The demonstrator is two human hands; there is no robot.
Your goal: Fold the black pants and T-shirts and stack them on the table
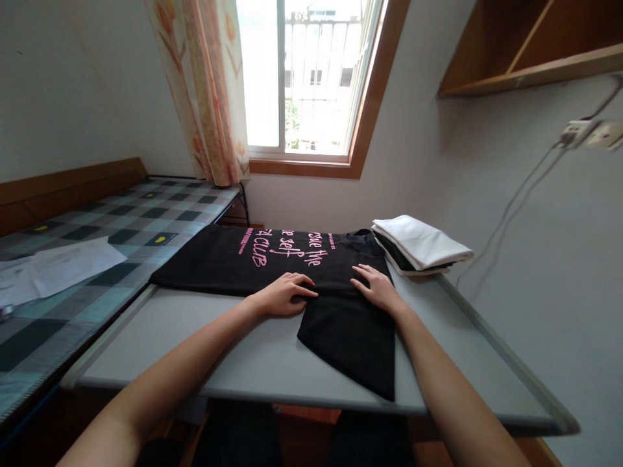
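Nearest, lower centre: one black sleeve (355,340), spread across the surface (228,363), not yet folded in. Centre: left hand (287,295) and right hand (378,288), each grip wide and loose, resting on the black T-shirt (292,267), laid flat. Beyond, centre right: stack of cloths (416,241), already folded.

This was a bedroom, in a home or a dormitory; which of the two could not be told. A bed (111,219) in checked fabric filled the left of the frame, a flowered curtain (211,84) hung beside the window (311,84) at top centre, and a brown wall shelf (487,55) jutted at upper right. Folded clothes (421,243) and a black T-shirt (333,275) lay on a plain table (272,363) at lower centre.
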